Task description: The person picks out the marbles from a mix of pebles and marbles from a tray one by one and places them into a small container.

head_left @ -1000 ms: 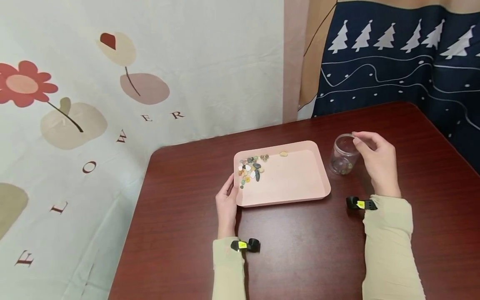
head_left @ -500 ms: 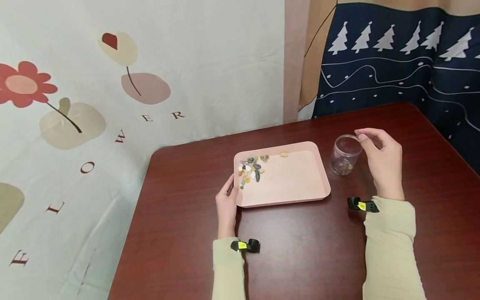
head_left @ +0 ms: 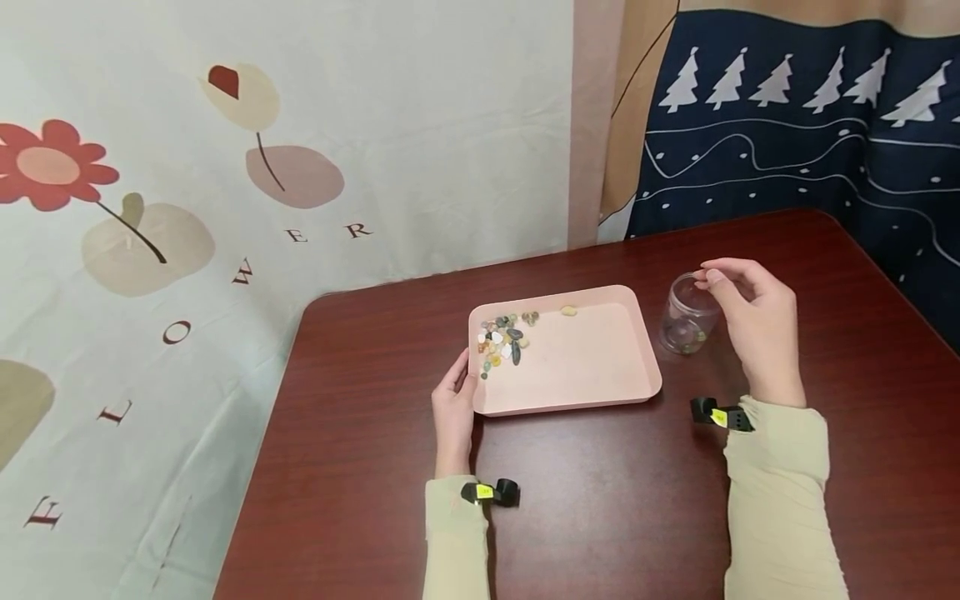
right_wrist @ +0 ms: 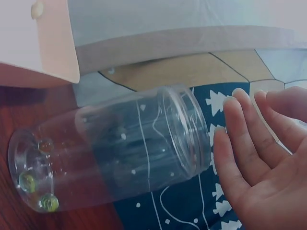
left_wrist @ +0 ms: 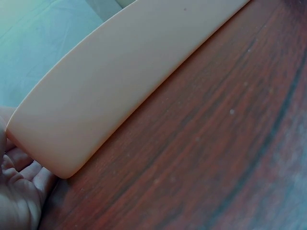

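Observation:
My left hand (head_left: 453,410) grips the left side of a pink tray (head_left: 585,358); in the left wrist view its fingers (left_wrist: 29,175) curl under the tray's corner. A heap of small polished pebbles (head_left: 497,340) lies at the tray's left end, with a pale yellow one (head_left: 568,311) apart at the back rim. To the right of the tray stands a clear jar (head_left: 677,321), upright and lidless. Three glass marbles (right_wrist: 49,202) sit on its bottom. My right hand (head_left: 759,329) hovers with its fingertips at the jar's mouth. In the right wrist view its fingers are loosely extended, with nothing visible between them.
The dark red wooden table (head_left: 585,492) runs back to a pale flower-printed curtain (head_left: 450,150). A navy curtain with white trees (head_left: 757,150) hangs behind the right side. Each wrist wears a black strap with a small camera (head_left: 507,492).
My right hand first shifted slightly right of the jar's rim, then came back left over the mouth. The left hand, tray and pebbles have stayed in place.

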Available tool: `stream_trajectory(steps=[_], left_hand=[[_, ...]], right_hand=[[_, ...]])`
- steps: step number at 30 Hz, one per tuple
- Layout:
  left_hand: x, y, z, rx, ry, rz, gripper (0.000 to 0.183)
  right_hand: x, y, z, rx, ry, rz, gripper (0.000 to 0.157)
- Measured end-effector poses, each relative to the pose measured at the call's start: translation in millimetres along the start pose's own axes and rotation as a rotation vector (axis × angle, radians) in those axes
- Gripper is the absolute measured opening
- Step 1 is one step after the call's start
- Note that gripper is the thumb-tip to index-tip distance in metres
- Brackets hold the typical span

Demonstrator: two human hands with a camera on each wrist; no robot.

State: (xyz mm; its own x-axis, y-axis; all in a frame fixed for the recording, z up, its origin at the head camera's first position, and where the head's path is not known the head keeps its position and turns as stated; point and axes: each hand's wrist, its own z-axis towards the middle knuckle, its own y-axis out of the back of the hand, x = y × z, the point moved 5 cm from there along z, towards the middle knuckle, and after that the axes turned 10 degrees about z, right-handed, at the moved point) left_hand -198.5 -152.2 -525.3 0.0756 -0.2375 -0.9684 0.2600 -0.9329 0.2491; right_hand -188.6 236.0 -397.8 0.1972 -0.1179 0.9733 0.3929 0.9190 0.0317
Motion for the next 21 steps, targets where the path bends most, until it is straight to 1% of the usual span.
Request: stream_trajectory(steps=[10,16,21], left_hand=[[1.2,-0.6,-0.9,0.003,-0.013,-0.004,0.036],[-0.2,0.4,-1.7,-0.004,-0.024,-0.007,0.035],[-1.8,0.7,-1.2,0.000,-0.024,0.006,0.034]], right_hand=[[7,-11.8,-4,0.071,0.038,-0.015,0.029],[9,-23.6,-6,0.120,0.062,-0.001,0.028],[11,-34.4,-10,0.170,0.066,-0.017,0.029]])
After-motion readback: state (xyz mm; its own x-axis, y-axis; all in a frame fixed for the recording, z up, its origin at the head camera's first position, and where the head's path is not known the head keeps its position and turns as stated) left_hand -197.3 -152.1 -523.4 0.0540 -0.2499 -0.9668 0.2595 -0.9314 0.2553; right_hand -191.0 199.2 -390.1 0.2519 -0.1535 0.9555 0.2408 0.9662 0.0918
